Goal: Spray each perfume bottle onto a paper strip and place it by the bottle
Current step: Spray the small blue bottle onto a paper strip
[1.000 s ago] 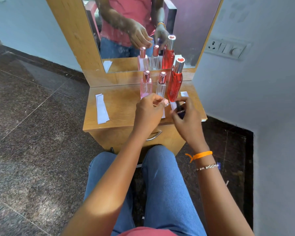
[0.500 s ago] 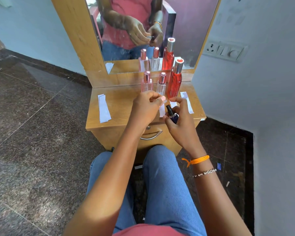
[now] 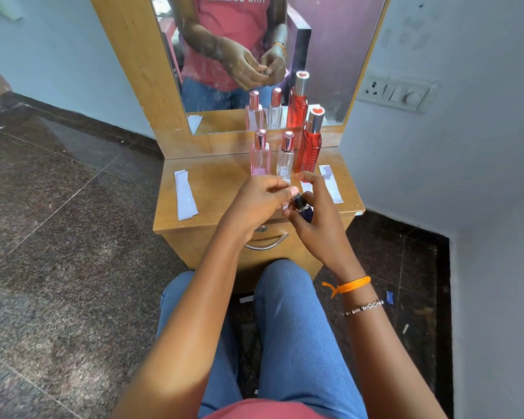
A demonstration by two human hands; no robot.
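My right hand grips a small dark blue perfume bottle over the front edge of the wooden dresser top. My left hand has its fingertips at the bottle's black top; whether it pinches a cap I cannot tell. Behind my hands stand a pink bottle, a clear bottle and a tall red bottle, all capped. One paper strip lies right of the red bottle. A stack of blank strips lies at the left of the top.
A mirror rises behind the bottles and reflects them and my hands. A drawer with a metal handle is below the top. A wall with a switch plate stands close on the right. My knees are under the dresser front.
Both hands drew back toward me from the row of bottles, bringing the dark blue bottle out over the front edge. The strip beside the red bottle is now uncovered.
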